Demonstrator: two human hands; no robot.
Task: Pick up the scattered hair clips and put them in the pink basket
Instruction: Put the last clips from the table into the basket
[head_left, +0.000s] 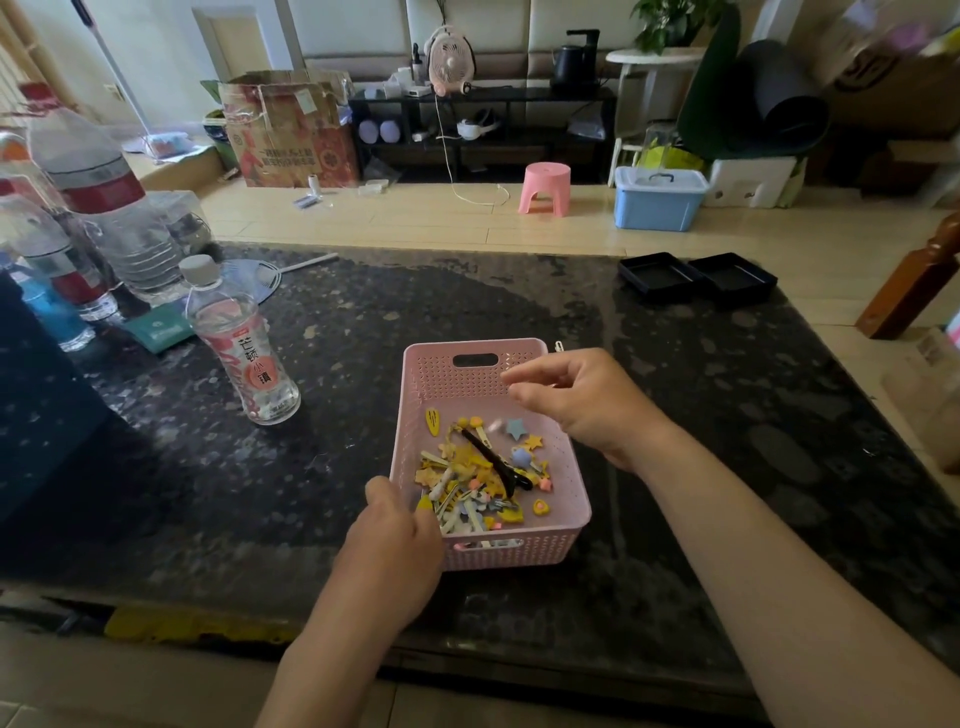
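While the left hand (397, 540) pinches a yellow clip at the near rim of the pink perforated plastic basket (571, 488), most small colourful hair clips (480, 480) already lie inside; farther, the right hand (582, 400) hovers loosely open, apparently empty, and one pale clip (559, 345) remains beyond the far corner.

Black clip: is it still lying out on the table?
No, the black clip lies inside the pink basket on top of the other clips.
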